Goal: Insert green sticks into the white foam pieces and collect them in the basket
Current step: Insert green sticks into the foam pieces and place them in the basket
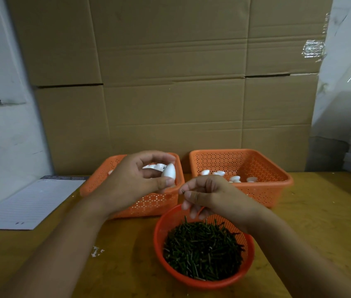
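The left hand (136,179) covers most of the left basket (148,205) interior behind the held foam piece (168,171); its contents are largely hidden. The stick (183,192) pinched by the right hand (207,196) shows only its tip; its length is concealed. Both forearms are cut off by the bottom edge.

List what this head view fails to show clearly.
- Green stick in right hand: only its tip shows; fingers hide the rest.
- Left basket contents: mostly hidden behind left hand.
- Writing on the notepad: too small.
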`<state>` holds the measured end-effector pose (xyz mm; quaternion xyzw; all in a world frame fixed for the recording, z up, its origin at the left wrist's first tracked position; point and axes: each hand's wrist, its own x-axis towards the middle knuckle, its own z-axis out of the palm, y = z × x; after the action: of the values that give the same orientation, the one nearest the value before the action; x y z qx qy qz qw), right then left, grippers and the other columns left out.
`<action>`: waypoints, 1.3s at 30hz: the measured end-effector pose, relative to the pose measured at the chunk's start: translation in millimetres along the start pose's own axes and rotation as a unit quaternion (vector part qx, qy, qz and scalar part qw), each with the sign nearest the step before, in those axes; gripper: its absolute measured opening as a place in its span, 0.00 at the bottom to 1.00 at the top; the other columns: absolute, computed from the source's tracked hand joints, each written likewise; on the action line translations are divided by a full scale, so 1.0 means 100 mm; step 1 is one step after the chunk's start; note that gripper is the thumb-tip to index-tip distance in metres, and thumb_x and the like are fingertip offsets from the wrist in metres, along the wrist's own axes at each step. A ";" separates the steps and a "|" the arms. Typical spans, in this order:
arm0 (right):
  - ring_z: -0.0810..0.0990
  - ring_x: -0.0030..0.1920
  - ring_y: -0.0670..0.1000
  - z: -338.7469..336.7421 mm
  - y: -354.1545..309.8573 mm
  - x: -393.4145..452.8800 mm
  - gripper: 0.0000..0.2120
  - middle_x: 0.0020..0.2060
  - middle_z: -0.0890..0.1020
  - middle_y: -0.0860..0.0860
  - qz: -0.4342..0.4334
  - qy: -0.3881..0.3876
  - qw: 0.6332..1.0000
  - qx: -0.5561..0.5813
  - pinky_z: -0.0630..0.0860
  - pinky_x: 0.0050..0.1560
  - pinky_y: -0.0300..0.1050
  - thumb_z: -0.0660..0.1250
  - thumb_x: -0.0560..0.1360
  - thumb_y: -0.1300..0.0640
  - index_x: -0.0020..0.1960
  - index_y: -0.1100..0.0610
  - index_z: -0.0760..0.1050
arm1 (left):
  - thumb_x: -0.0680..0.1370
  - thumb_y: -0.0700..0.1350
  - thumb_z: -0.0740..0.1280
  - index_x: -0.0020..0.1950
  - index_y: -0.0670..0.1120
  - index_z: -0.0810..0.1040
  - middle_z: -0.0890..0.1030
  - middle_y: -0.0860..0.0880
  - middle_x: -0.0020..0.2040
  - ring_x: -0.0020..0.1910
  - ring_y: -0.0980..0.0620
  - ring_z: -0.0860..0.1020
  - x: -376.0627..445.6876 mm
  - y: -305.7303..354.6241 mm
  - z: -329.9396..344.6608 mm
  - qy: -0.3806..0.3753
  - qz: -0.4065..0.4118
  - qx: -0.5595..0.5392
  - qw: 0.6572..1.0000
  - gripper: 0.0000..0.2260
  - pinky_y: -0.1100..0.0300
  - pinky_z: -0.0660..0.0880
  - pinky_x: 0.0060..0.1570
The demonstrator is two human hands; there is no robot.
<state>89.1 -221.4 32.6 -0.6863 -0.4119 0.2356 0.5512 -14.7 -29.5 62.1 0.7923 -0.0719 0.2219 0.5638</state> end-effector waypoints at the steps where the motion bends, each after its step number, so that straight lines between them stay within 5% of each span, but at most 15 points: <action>1: 0.82 0.36 0.48 0.00 0.00 0.00 0.06 0.40 0.85 0.52 0.000 0.000 1.000 0.000 0.78 0.36 0.39 0.64 0.81 0.62 0.55 0.58 0.78 | 0.67 0.40 0.77 0.57 0.47 0.82 0.84 0.53 0.56 0.43 0.51 0.84 0.00 -0.02 0.04 -0.007 -0.002 -0.008 1.000 0.19 0.60 0.80 0.42; 7: 0.82 0.38 0.50 0.00 0.01 0.00 0.06 0.40 0.85 0.52 -0.001 0.000 1.000 -0.006 0.78 0.36 0.39 0.64 0.81 0.61 0.56 0.59 0.78 | 0.73 0.29 0.73 0.61 0.46 0.80 0.83 0.50 0.60 0.54 0.52 0.84 -0.02 -0.04 0.14 -0.035 -0.005 -0.028 0.999 0.20 0.63 0.79 0.49; 17: 0.82 0.38 0.51 0.01 0.00 -0.02 0.05 0.40 0.85 0.53 0.001 0.001 1.000 -0.006 0.78 0.36 0.39 0.64 0.81 0.63 0.52 0.58 0.78 | 0.72 0.26 0.71 0.54 0.46 0.82 0.85 0.47 0.54 0.56 0.51 0.84 -0.02 -0.07 0.20 -0.055 0.004 -0.030 0.998 0.18 0.63 0.78 0.53; 29: 0.83 0.39 0.50 0.00 0.01 -0.02 0.05 0.41 0.86 0.52 -0.005 -0.001 1.000 -0.020 0.77 0.36 0.38 0.64 0.81 0.61 0.52 0.55 0.78 | 0.74 0.47 0.70 0.62 0.43 0.80 0.81 0.35 0.56 0.51 0.46 0.85 -0.02 -0.06 0.22 -0.052 -0.066 -0.172 0.981 0.18 0.60 0.81 0.48; 35: 0.83 0.38 0.51 0.01 0.01 -0.02 0.04 0.40 0.85 0.53 -0.006 0.001 1.000 -0.009 0.77 0.36 0.38 0.65 0.81 0.60 0.50 0.55 0.78 | 0.77 0.56 0.63 0.61 0.32 0.75 0.84 0.41 0.46 0.45 0.48 0.84 -0.01 -0.06 0.23 -0.052 -0.095 -0.224 0.969 0.27 0.62 0.81 0.43; 39: 0.83 0.39 0.52 0.01 0.00 -0.01 0.05 0.41 0.85 0.53 -0.007 -0.001 1.000 -0.012 0.78 0.37 0.39 0.65 0.81 0.60 0.48 0.54 0.79 | 0.76 0.58 0.64 0.57 0.35 0.77 0.84 0.41 0.44 0.43 0.48 0.84 -0.02 -0.06 0.24 -0.061 -0.103 -0.228 0.966 0.25 0.61 0.81 0.41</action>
<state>87.7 -222.1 32.2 -0.6896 -0.4202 0.2276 0.5441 -7.4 -50.0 49.9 0.6576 -0.0729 0.0921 0.7441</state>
